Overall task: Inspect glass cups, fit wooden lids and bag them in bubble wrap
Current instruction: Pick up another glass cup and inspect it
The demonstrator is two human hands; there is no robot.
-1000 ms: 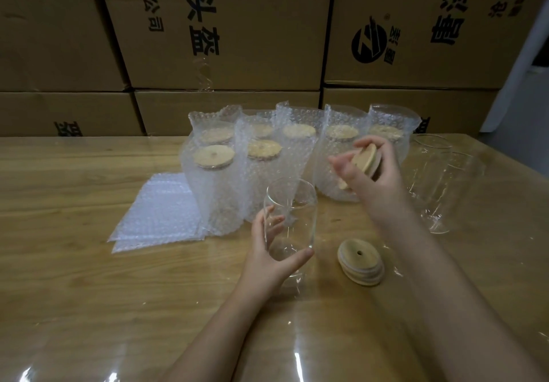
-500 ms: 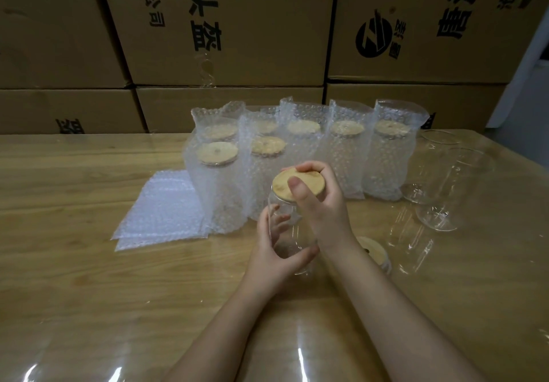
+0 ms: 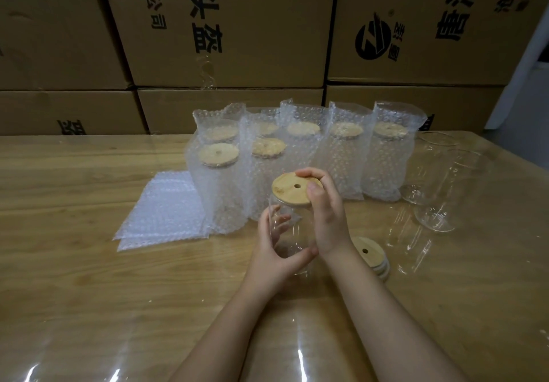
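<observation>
The left hand (image 3: 276, 251) cups the slippery, breakable glass cup (image 3: 289, 233) low down; right hand (image 3: 326, 215) fingers pinch the light wooden lid (image 3: 292, 189) by its rim.

Left hand (image 3: 274, 251) wraps lower body of clear glass cup (image 3: 289, 233) standing on wooden surface (image 3: 74, 277). Right hand (image 3: 325, 212) grips round wooden lid (image 3: 292, 188) on cup mouth, fingers on rim. Stack of spare lids (image 3: 371, 255) just right of wrist. Seven bagged, lidded cups (image 3: 344, 156) behind. Flat bubble wrap bags (image 3: 163, 209) at left. Two bare cups (image 3: 439, 185) at right. Cardboard boxes (image 3: 225, 25) behind.
</observation>
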